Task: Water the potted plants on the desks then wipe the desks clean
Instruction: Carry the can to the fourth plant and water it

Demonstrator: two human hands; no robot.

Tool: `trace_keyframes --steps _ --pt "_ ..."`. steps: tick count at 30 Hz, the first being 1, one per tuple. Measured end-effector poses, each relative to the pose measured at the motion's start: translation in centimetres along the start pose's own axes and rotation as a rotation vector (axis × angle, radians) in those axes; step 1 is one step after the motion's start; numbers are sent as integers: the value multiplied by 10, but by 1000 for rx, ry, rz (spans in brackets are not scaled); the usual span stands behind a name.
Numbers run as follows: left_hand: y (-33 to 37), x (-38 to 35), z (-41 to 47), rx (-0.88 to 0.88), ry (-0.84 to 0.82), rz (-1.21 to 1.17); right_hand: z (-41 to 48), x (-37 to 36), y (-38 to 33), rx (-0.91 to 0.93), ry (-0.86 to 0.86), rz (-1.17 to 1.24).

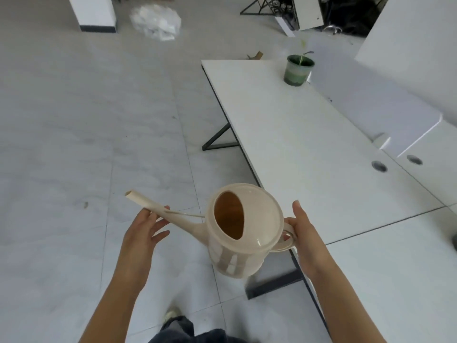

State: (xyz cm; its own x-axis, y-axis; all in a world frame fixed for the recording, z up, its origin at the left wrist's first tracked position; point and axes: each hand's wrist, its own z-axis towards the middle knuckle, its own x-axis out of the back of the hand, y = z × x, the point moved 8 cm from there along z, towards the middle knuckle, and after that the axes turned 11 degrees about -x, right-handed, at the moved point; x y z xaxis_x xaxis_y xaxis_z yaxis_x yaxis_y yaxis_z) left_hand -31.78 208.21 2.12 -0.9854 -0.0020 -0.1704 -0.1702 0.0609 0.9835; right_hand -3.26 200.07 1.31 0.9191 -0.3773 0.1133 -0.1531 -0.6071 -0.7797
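1 watering can [243, 231], 1 potted plant [298, 70], 2 desks [291, 134], 2 hands [142, 230], 2 cable holes [379, 166], 1 plastic bag [156, 21].

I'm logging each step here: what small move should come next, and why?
Probably carry the watering can forward toward the potted plant. The right hand grips its handle, the left hand steadies the spout, and the plant stands at the desk's far end.
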Motion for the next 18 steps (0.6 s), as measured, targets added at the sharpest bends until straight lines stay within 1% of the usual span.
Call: trace_keyframes --steps 4,9,13,18 --pt "14 43 36 -32 -68 18 16 -52 -15 1 -22 -33" --pt "28 74 79 -25 -97 8 37 -99 -34 11 27 -20" --pt "33 85 112 -5 -92 5 47 -123 -54 25 74 6" --pt "34 80 155 22 -95 16 81 -131 -80 11 141 50"
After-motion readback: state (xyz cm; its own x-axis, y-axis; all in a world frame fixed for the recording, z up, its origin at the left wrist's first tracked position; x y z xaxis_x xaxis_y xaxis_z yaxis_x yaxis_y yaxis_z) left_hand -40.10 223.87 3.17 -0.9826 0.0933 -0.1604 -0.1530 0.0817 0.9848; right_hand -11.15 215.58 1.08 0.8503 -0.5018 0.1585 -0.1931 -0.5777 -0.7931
